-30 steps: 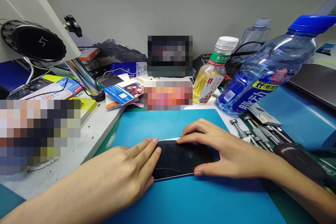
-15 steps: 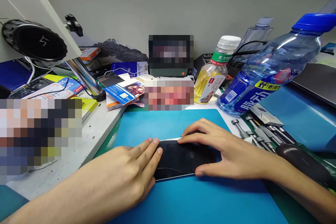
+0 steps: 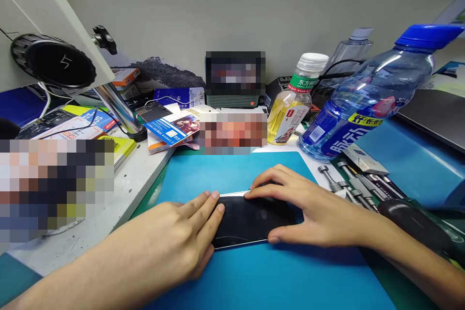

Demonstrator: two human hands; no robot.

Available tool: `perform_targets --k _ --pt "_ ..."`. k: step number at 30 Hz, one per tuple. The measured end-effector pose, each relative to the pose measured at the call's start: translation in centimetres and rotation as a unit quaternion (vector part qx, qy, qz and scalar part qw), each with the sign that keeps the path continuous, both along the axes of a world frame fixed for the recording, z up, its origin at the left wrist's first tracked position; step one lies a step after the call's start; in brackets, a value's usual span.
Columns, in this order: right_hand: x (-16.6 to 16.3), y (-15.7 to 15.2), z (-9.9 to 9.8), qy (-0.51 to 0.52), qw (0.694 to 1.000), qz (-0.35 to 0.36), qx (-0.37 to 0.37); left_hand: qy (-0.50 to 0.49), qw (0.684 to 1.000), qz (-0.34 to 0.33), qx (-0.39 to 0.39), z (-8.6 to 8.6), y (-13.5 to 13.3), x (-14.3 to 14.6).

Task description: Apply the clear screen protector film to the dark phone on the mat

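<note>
A smartphone (image 3: 250, 220) lies flat on the blue mat (image 3: 276, 276), its black screen facing up and a thin pale edge showing along its long sides. My left hand (image 3: 185, 232) is closed around the phone's left end, with fingertips on the far corner and screen edge and the thumb low on the near side. From the right, my right hand (image 3: 305, 208) spans the phone's width, fingers on the far long edge and thumb on the near one. Both ends of the phone are partly hidden by my hands.
On the left stand a microscope post (image 3: 118, 111) and a pale base board (image 3: 134, 189). A tea bottle (image 3: 290, 101) and a large blue-capped bottle (image 3: 363, 97) stand at the back right. Screwdrivers (image 3: 358, 184) and a dark rounded object (image 3: 414, 223) lie by my right forearm.
The camera view has shifted slightly, so the background sits a little lower. Both hands keep their places on the phone, and I see no clear movement of it on the mat.
</note>
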State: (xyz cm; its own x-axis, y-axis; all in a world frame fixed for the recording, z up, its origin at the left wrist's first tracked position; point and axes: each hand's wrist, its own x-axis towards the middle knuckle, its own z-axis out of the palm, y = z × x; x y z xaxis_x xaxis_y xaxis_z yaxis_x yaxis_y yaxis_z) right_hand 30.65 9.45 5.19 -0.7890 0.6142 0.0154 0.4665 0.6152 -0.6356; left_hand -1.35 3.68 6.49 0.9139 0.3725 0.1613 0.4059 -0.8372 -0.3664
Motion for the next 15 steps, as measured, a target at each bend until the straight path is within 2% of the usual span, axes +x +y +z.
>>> perform_targets --k 10,15 --pt "0.06 0.08 -0.13 -0.004 1.000 -0.001 -0.004 -0.023 1.000 0.000 -0.020 0.09 0.35 -0.02" --pt "0.14 0.04 -0.23 0.001 1.000 0.000 -0.004 -0.004 1.000 -0.002 -0.008 0.14 0.36 -0.20"
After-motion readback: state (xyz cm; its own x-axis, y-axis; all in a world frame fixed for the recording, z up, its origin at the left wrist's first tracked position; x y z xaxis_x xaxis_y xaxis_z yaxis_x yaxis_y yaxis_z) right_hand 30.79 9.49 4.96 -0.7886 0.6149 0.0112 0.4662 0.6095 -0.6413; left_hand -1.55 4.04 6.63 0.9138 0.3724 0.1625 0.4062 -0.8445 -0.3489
